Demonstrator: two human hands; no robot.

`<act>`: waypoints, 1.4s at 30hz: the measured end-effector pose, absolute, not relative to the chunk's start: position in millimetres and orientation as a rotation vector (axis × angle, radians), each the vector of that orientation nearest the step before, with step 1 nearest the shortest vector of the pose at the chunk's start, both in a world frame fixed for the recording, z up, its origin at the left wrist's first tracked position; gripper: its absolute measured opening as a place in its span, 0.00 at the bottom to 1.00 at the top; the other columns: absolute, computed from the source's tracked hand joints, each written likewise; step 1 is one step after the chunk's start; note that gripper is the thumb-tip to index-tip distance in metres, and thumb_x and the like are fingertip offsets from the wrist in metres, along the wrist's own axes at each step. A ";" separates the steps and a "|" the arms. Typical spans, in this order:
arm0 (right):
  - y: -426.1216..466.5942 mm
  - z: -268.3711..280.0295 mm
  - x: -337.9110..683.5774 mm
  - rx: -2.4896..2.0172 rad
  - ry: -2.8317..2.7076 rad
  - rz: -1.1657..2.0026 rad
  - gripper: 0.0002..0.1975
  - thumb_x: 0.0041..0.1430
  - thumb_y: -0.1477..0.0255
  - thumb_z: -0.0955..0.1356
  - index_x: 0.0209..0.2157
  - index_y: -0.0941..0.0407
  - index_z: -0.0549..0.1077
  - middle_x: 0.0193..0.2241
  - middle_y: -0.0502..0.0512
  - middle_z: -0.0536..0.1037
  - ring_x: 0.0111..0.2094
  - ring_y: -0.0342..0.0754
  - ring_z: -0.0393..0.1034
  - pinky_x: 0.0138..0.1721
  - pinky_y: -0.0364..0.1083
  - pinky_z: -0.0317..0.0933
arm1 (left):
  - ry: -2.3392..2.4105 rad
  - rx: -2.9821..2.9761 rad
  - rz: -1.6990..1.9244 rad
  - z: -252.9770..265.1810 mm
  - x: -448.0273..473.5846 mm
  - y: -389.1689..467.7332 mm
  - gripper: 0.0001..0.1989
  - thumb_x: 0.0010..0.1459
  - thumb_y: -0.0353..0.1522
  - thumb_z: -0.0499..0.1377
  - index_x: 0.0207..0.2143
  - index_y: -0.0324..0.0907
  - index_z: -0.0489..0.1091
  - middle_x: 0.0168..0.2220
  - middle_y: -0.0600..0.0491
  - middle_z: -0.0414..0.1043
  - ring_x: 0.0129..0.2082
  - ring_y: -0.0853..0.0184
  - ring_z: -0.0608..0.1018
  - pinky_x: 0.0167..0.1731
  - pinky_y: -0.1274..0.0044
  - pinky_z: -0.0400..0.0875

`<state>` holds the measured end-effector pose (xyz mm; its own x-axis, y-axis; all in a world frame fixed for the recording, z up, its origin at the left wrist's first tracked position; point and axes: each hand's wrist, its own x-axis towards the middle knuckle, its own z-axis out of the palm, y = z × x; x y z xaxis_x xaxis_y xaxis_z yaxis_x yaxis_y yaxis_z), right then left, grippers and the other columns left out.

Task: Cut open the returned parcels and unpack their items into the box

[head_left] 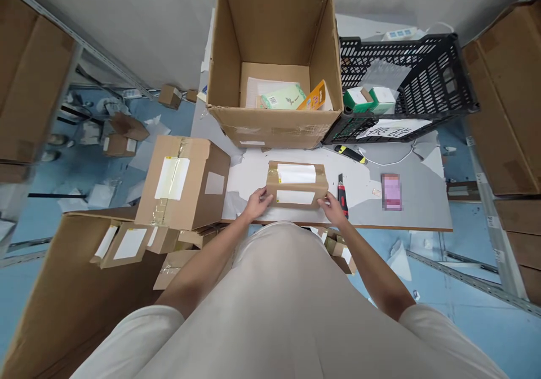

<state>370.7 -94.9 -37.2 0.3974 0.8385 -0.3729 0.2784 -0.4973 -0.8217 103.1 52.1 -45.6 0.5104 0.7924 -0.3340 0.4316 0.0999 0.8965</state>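
A small brown cardboard box [297, 186] rests on the white tabletop near its front edge. It has clear tape and two white labels on the sides facing me. My left hand [257, 203] grips its left end, with the thumb toward the front corner. At the lower right corner, the fingers of my right hand [333, 209] pinch the box. Just right of that hand lies a red and black utility knife [342, 196]. A yellow and black cutter [350, 154] is farther back, by the crate.
A large open carton [274, 128] holding flat packets stands behind the box. To its right is a black plastic crate [426, 108] with green-white boxes. A taped carton [198, 184] sits at left, above a big open carton [84, 294] of parcels. A pink item [391, 192] lies right.
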 end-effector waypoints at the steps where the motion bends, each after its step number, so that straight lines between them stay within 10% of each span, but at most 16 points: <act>1: -93.6 -33.3 372.5 -2.023 -1.008 1.026 0.21 0.59 0.58 0.60 0.48 0.56 0.69 0.47 0.61 0.74 0.45 0.53 0.69 0.47 0.53 0.64 | 1.118 1.568 0.369 -40.6 102.6 54.0 0.23 0.56 0.43 0.55 0.50 0.40 0.70 0.42 0.47 0.71 0.43 0.63 0.74 0.43 0.72 0.71; 8: -80.9 -33.1 369.5 -2.173 -1.061 0.998 0.26 0.63 0.54 0.55 0.40 0.58 0.74 0.39 0.63 0.75 0.45 0.56 0.68 0.51 0.55 0.59 | 1.217 1.681 0.264 -38.5 109.1 64.6 0.18 0.60 0.42 0.52 0.42 0.42 0.76 0.27 0.53 0.63 0.35 0.64 0.71 0.43 0.72 0.68; 28: -116.5 -53.1 357.6 -1.881 -0.928 1.211 0.31 0.53 0.68 0.68 0.59 0.51 0.61 0.51 0.58 0.73 0.50 0.53 0.69 0.52 0.56 0.63 | 1.015 1.378 0.295 -62.7 86.4 37.7 0.34 0.44 0.41 0.63 0.55 0.38 0.67 0.54 0.44 0.70 0.54 0.56 0.71 0.55 0.64 0.64; 34: -111.7 -23.4 364.4 -2.000 -1.129 1.038 0.18 0.60 0.59 0.61 0.45 0.55 0.71 0.42 0.59 0.74 0.42 0.52 0.69 0.44 0.51 0.64 | 1.119 1.523 0.351 -32.3 87.0 44.3 0.24 0.51 0.46 0.59 0.43 0.38 0.74 0.41 0.46 0.74 0.41 0.61 0.76 0.41 0.72 0.71; 42: -76.2 -5.1 364.7 -2.279 -1.276 0.800 0.28 0.64 0.51 0.50 0.26 0.54 0.68 0.29 0.60 0.74 0.33 0.53 0.68 0.36 0.48 0.58 | 1.377 1.797 0.295 -6.6 111.3 63.0 0.25 0.58 0.49 0.49 0.19 0.41 0.64 0.18 0.57 0.58 0.22 0.72 0.62 0.26 0.78 0.58</act>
<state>364.7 -76.2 -5.1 0.4171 0.8639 -0.2824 0.6305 -0.4988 -0.5947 111.3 63.0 -6.6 0.3706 0.8829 -0.2884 0.6876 -0.0520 0.7243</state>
